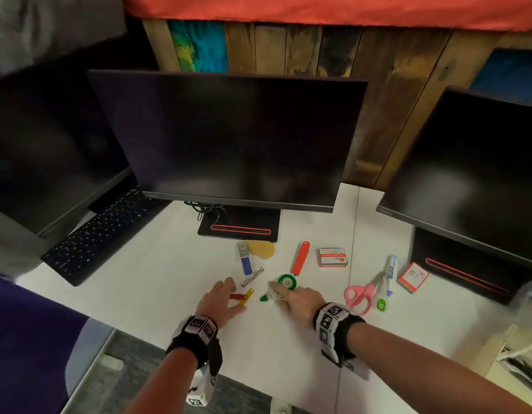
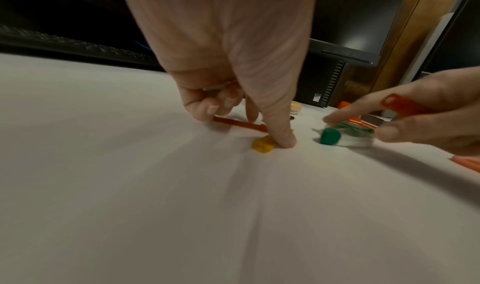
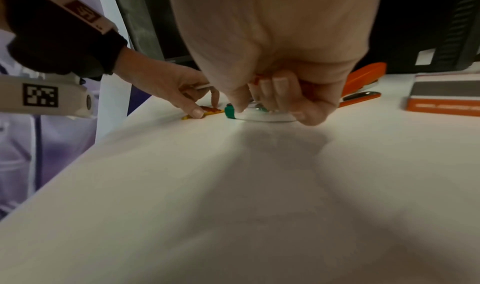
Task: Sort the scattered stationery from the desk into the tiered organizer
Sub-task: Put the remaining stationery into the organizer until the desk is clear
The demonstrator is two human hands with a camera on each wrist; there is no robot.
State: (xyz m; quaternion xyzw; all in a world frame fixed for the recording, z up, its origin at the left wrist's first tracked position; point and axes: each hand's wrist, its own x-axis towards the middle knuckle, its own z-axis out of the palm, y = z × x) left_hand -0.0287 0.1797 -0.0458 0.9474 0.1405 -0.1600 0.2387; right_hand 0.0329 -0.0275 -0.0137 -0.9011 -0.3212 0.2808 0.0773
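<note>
Two flat tags, one red (image 1: pixel 237 296) and one yellow (image 1: pixel 249 295), lie crossed on the white desk (image 1: pixel 157 294). My left hand (image 1: pixel 238 297) is over them. In the left wrist view its thumb presses the yellow tag (image 2: pixel 262 145) and its curled fingers touch the red tag (image 2: pixel 241 125). My right hand (image 1: pixel 278 294) grips a clear correction tape with a green cap (image 1: pixel 264 297), its fingers curled over the body (image 3: pixel 262 117). A translucent red piece (image 2: pixel 400 105) shows under the right hand's fingers. The tiered organizer (image 1: pixel 524 351) stands at the right edge.
Beyond the hands lie a metal clip (image 1: pixel 252 277), a blue and silver piece (image 1: pixel 245 259), an orange cutter (image 1: pixel 300 258) and a staple box (image 1: pixel 333 257). Pink scissors (image 1: pixel 359 297), pens (image 1: pixel 388 273) and a red-white box (image 1: pixel 412 277) lie to the right. Monitors (image 1: pixel 229 138) and a keyboard (image 1: pixel 97 231) stand behind.
</note>
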